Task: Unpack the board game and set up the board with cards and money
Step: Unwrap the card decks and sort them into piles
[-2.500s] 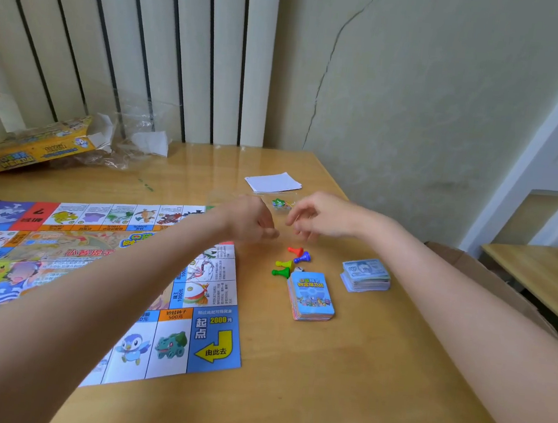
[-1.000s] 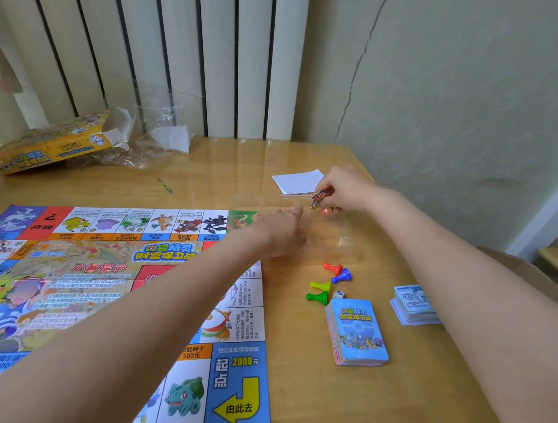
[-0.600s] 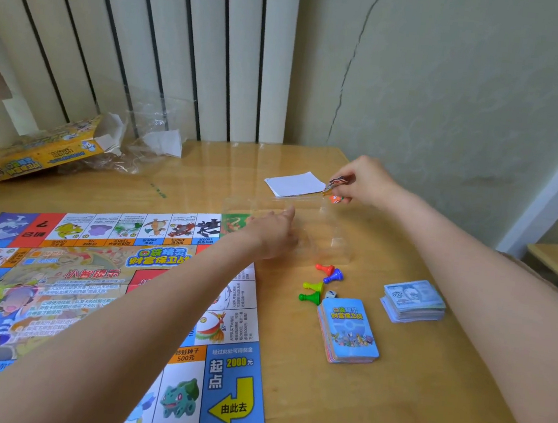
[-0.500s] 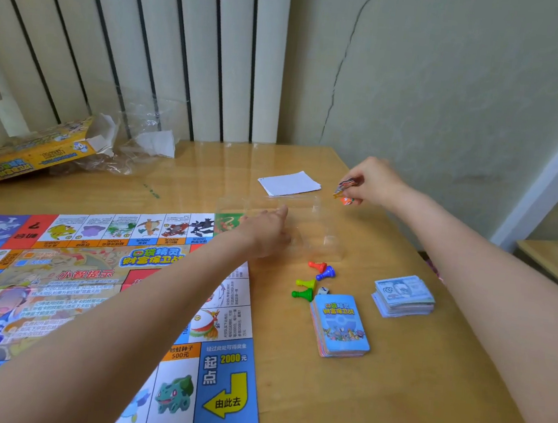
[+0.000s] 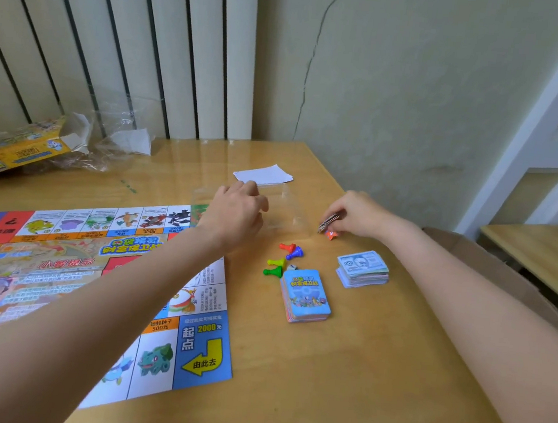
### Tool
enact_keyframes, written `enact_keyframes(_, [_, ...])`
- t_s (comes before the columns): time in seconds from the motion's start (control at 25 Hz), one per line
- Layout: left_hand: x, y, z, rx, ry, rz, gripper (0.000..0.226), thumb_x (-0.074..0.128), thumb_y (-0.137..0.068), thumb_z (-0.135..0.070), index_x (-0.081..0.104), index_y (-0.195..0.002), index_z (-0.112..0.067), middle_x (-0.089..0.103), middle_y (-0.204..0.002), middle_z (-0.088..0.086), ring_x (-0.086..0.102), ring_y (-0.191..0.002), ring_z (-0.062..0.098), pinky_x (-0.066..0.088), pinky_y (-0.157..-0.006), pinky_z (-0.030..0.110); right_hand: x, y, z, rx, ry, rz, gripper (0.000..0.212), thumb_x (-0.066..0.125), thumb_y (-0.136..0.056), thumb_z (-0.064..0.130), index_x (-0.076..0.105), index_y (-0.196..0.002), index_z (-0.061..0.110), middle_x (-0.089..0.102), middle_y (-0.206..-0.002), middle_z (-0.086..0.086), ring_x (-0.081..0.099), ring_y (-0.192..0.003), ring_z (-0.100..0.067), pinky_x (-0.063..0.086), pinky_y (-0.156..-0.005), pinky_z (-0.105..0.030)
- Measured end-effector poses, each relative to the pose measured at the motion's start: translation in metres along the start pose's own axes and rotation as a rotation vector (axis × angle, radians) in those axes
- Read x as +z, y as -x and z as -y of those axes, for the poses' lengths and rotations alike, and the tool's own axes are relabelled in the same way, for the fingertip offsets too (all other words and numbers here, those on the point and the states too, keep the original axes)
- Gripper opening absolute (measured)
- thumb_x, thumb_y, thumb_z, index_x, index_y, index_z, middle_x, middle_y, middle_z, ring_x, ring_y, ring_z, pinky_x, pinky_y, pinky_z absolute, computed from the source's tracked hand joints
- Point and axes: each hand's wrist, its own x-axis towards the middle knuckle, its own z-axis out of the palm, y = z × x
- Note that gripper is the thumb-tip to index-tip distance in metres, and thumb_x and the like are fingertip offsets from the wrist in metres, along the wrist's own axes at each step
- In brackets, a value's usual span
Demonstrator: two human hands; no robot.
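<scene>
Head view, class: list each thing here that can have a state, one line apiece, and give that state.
Game board: unfolded, flat on the table.
Card deck: stacked, off the board.
Money stack: piled, right of the deck.
Pawns: four, lying tipped over.
Game box: opened, lying by the wall.
Clear wrapper: under the left hand.
Left hand: fingers curled on the wrapper.
Right hand: pinching a few small cards.

A glossy wooden table (image 5: 338, 389) is set into a corner. Behind its far edge, pale vertical blinds (image 5: 116, 39) are hung; beyond the right edge a greenish wall (image 5: 421, 88) is marked by a long crack (image 5: 313, 56). A white frame (image 5: 535, 117) and a second wooden surface (image 5: 542, 252) are seen at right.
</scene>
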Motion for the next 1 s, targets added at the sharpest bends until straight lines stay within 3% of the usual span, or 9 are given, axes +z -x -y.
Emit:
enact_keyframes(0.16, [-0.002, 0.014, 0.003, -0.013, 0.102, 0.017, 0.031, 0.047, -0.093, -0.016, 0.059, -0.121, -0.013, 0.049, -0.12, 0.011, 0.041, -0.116, 0.027, 0.036, -0.091, 0.033, -0.001, 0.006, 0.003, 0.0, 0.084, 0.104, 0.037, 0.068, -0.081, 0.008, 0.065, -0.117, 0.014, 0.063, -0.117, -0.006, 0.055, -0.109, -0.017, 0.038, -0.083, -0.015])
enact_keyframes(0.32, [-0.009, 0.019, -0.003, 0.009, 0.074, 0.034, 0.03, 0.045, -0.095, -0.022, 0.058, -0.121, -0.014, 0.047, -0.122, 0.009, 0.046, -0.115, 0.026, 0.046, -0.084, 0.035, -0.01, 0.01, 0.005, 0.016, 0.121, 0.163, 0.043, 0.07, -0.08, 0.008, 0.061, -0.122, 0.014, 0.061, -0.119, -0.007, 0.055, -0.111, -0.018, 0.041, -0.092, -0.022])
enact_keyframes(0.44, [-0.014, 0.024, -0.001, -0.014, 0.004, 0.123, 0.035, 0.047, -0.095, -0.027, 0.05, -0.128, -0.017, 0.041, -0.129, 0.007, 0.055, -0.109, 0.03, 0.049, -0.08, 0.038, -0.016, 0.013, 0.007, 0.023, 0.085, 0.053, 0.036, 0.066, -0.082, 0.004, 0.063, -0.117, 0.011, 0.062, -0.118, -0.009, 0.056, -0.108, -0.019, 0.04, -0.086, -0.02])
enact_keyframes(0.56, [-0.017, 0.032, 0.003, -0.037, -0.053, 0.151, 0.039, 0.048, -0.094, -0.029, 0.047, -0.131, -0.018, 0.04, -0.13, 0.007, 0.057, -0.106, 0.032, 0.048, -0.079, 0.038, -0.022, 0.015, 0.018, -0.004, 0.013, -0.023, 0.029, 0.065, -0.082, 0.003, 0.066, -0.111, 0.01, 0.065, -0.111, -0.008, 0.056, -0.093, -0.015, 0.04, -0.082, -0.019])
enact_keyframes(0.68, [-0.016, 0.036, 0.007, -0.057, -0.101, 0.17, 0.035, 0.047, -0.095, -0.025, 0.049, -0.129, -0.014, 0.044, -0.126, 0.01, 0.057, -0.106, 0.035, 0.049, -0.081, 0.04, -0.018, 0.017, 0.042, -0.094, -0.005, 0.042, 0.024, 0.067, -0.082, 0.01, 0.067, -0.106, 0.009, 0.065, -0.101, -0.005, 0.053, -0.083, -0.011, 0.043, -0.076, -0.02])
enact_keyframes(0.88, [-0.009, 0.032, 0.013, -0.099, -0.091, 0.166, 0.028, 0.044, -0.096, -0.012, 0.058, -0.12, -0.012, 0.047, -0.12, 0.012, 0.059, -0.098, 0.037, 0.051, -0.078, 0.04, -0.002, 0.018, 0.068, -0.204, 0.058, 0.161, 0.022, 0.069, -0.081, 0.017, 0.066, -0.102, 0.011, 0.062, -0.088, -0.001, 0.05, -0.055, 0.0, 0.033, -0.042, -0.008])
enact_keyframes(0.96, [-0.006, 0.027, 0.014, -0.109, -0.103, 0.132, 0.026, 0.045, -0.096, -0.012, 0.06, -0.117, -0.013, 0.049, -0.118, 0.01, 0.06, -0.097, 0.036, 0.051, -0.075, 0.038, 0.002, 0.018, 0.069, -0.199, 0.069, 0.207, 0.022, 0.068, -0.082, 0.017, 0.065, -0.102, 0.009, 0.064, -0.084, -0.004, 0.05, -0.048, 0.001, 0.032, -0.038, -0.007])
enact_keyframes(1.0, [-0.004, 0.024, 0.014, -0.115, -0.11, 0.122, 0.026, 0.045, -0.097, -0.014, 0.061, -0.117, -0.013, 0.05, -0.117, 0.01, 0.06, -0.097, 0.036, 0.049, -0.073, 0.036, 0.003, 0.017, 0.069, -0.197, 0.096, 0.208, 0.021, 0.067, -0.083, 0.018, 0.065, -0.102, 0.009, 0.063, -0.084, -0.002, 0.052, -0.053, 0.0, 0.034, -0.041, -0.007])
